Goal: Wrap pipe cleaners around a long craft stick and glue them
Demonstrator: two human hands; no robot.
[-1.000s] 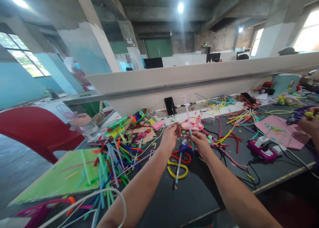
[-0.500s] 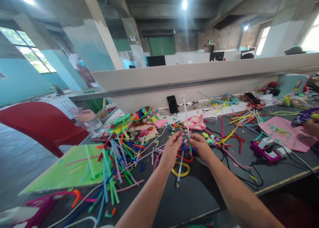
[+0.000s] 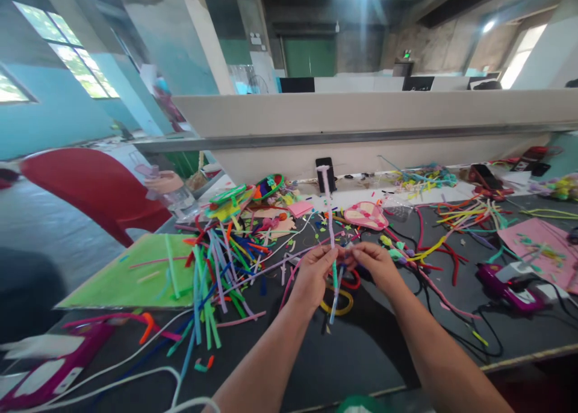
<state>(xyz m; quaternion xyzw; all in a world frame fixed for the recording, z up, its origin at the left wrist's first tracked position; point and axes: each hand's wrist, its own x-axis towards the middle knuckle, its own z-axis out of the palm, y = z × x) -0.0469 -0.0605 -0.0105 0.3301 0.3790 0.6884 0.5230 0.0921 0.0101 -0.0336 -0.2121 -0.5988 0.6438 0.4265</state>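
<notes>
My left hand (image 3: 316,271) is closed in a pinch on a long lilac pipe cleaner (image 3: 328,211), which stands upright with its top end bent over. Below the fingers a teal stretch and a pale bluish tip point down over the dark table. Right beside it, the fingertips of my right hand (image 3: 372,265) are closed together. Something small and pale shows at them, too small to name. Under the hands lie a yellow ring (image 3: 344,303) and a red loop (image 3: 354,279), both partly hidden.
Loose coloured pipe cleaners (image 3: 210,286) spread to the left beside a green sheet (image 3: 135,268). Behind stand a phone (image 3: 326,173) and a low partition (image 3: 361,112). To the right are a pink sheet (image 3: 542,244) and a purple glue gun (image 3: 508,286). Cables cross the table.
The lilac pipe cleaner has passed from my right hand to my left. My right fingers have shifted to its right side. The view has turned left and down.
</notes>
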